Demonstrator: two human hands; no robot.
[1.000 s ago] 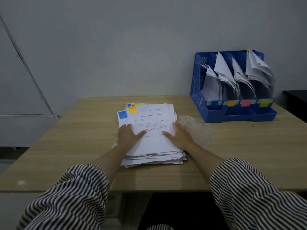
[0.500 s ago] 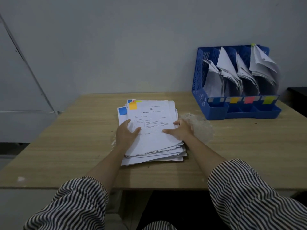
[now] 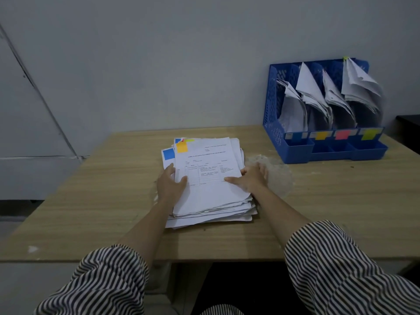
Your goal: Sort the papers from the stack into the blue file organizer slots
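**Currently on the table: paper stack, both hands at its top sheet**

Item one: stack of papers (image 3: 211, 201), lying flat on the wooden table (image 3: 102, 201), between the two hands. Top sheet (image 3: 209, 169) printed, orange tab (image 3: 182, 147) at its far left corner; a blue tab (image 3: 168, 154) shows on a lower sheet just left of it.

Left hand (image 3: 170, 185): at the sheet's left edge, thumb on top, fingers curled round the edge.

Right hand (image 3: 248, 180): at the right edge, thumb on top, fingers tucked at the side.

Blue file organizer (image 3: 295, 146): well beyond the right hand, four slots each holding papers (image 3: 354, 87), coloured labels along the front.

Striped sleeves (image 3: 341, 269) on both arms.
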